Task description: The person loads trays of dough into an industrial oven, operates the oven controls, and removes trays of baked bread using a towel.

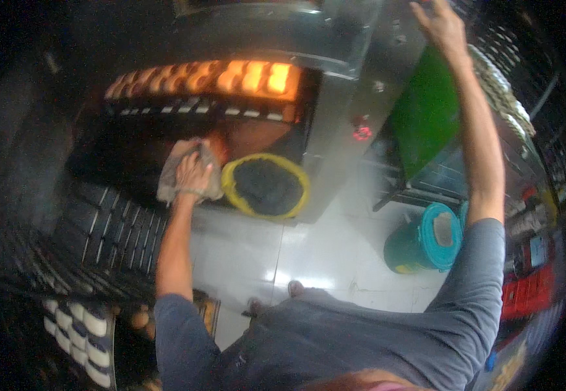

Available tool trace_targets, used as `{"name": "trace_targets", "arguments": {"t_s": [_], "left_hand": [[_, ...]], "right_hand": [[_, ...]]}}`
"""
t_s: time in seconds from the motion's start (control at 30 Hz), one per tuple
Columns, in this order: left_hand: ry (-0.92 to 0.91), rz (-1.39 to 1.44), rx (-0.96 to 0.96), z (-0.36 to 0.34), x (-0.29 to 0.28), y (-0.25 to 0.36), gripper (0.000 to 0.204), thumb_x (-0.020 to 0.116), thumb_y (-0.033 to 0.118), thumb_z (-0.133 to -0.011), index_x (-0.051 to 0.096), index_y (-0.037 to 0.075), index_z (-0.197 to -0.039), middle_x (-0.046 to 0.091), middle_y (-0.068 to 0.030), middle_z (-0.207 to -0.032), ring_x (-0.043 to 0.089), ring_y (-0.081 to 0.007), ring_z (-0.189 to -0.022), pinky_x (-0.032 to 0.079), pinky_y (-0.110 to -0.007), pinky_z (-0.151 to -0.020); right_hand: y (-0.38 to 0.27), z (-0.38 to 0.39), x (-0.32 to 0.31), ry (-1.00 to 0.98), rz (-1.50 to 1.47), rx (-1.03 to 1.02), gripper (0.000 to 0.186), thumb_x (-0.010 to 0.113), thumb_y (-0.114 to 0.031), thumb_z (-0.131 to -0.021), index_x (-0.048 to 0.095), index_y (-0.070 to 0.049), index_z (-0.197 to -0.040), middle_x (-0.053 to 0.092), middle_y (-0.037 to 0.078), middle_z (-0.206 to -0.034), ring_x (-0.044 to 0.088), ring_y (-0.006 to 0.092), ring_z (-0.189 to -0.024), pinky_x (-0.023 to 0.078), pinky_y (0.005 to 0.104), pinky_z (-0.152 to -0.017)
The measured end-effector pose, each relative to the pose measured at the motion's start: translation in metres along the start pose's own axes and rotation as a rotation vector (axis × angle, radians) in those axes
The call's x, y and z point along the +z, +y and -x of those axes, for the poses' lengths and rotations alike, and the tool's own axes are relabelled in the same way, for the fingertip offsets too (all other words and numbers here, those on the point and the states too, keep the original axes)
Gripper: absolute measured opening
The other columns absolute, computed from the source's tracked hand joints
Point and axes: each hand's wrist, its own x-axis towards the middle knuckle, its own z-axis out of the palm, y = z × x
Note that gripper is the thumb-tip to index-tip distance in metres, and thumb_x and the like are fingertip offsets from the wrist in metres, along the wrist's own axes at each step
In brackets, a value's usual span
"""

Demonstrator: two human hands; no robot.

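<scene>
The left hand [193, 173] lies spread over a beige cloth [170, 174] (whether it grips the fabric, I cannot tell), just beside a yellow-rimmed tub [305, 186], nearer the person than some glowing orange pieces [252, 77]. The right hand [442, 27] reaches out to the upper edge, its hold unclear.

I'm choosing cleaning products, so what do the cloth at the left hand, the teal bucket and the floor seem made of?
Cloth: perhaps cotton, matte, by its soft, uneven outline; blur hides the weave.
Teal bucket: probably plastic, smooth, by its even colour and rounded lid.
Floor: likely glazed ceramic tile, glossy, by bright reflections and thin joint lines.
</scene>
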Motion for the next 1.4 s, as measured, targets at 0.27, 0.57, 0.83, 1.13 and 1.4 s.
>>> {"name": "trace_targets", "arguments": {"t_s": [0.27, 0.57, 0.83, 1.13, 1.4], "left_hand": [[0.011, -0.102, -0.041, 0.009, 0.002, -0.016, 0.062, 0.041, 0.048, -0.095, 0.048, 0.002, -0.136, 0.033, -0.0126, -0.149, 0.025, -0.0359, -0.139, 0.019, -0.051, -0.113], [-0.021, -0.022, -0.047, 0.001, 0.002, -0.001, 0.063, 0.039, 0.046, -0.095, 0.047, 0.001, -0.138, 0.031, -0.0134, -0.152, 0.022, -0.0351, -0.142, 0.015, -0.05, -0.115], [-0.023, -0.024, -0.029, 0.003, -0.004, -0.006, 0.061, 0.038, 0.046, -0.096, 0.046, 0.003, -0.139, 0.031, -0.013, -0.153, 0.023, -0.0327, -0.142, 0.016, -0.049, -0.116], [0.209, 0.012, -0.174, 0.004, 0.024, 0.002, 0.068, 0.055, 0.051, -0.085, 0.051, 0.003, -0.133, 0.044, -0.0227, -0.141, 0.04, -0.0388, -0.132, 0.027, -0.051, -0.112], [0.008, -0.06, -0.127, -0.015, 0.044, 0.005, 0.063, 0.031, 0.054, -0.094, 0.055, 0.011, -0.134, 0.033, -0.0057, -0.153, 0.018, -0.0248, -0.145, 0.009, -0.05, -0.118]], "right_hand": [[-0.027, -0.013, -0.005, -0.134, 0.022, 0.065, 0.043, 0.07, -0.027, -0.082, 0.062, -0.008, -0.12, 0.069, 0.016, -0.102, 0.067, 0.0329, -0.094, 0.054, 0.039, -0.083], [-0.09, 0.019, -0.03, -0.243, -0.24, 0.171, 0.055, 0.068, -0.036, -0.084, 0.055, -0.003, -0.127, 0.061, 0.02, -0.122, 0.058, 0.0348, -0.114, 0.046, 0.041, -0.098], [-0.299, 0.255, 0.029, -0.852, -0.794, -0.171, 0.083, 0.068, -0.052, -0.08, 0.045, 0.007, -0.133, 0.046, 0.027, -0.137, 0.041, 0.0419, -0.131, 0.032, 0.0446, -0.111], [-0.335, 0.324, 0.054, -0.946, -0.738, -0.218, 0.09, 0.064, -0.058, -0.082, 0.038, 0.007, -0.139, 0.036, 0.027, -0.145, 0.031, 0.0423, -0.137, 0.022, 0.0462, -0.115], [-0.327, 0.327, 0.059, -0.987, -0.638, -0.294, 0.091, 0.06, -0.059, -0.085, 0.032, 0.006, -0.144, 0.032, 0.026, -0.149, 0.028, 0.0436, -0.138, 0.023, 0.0483, -0.115]]}}
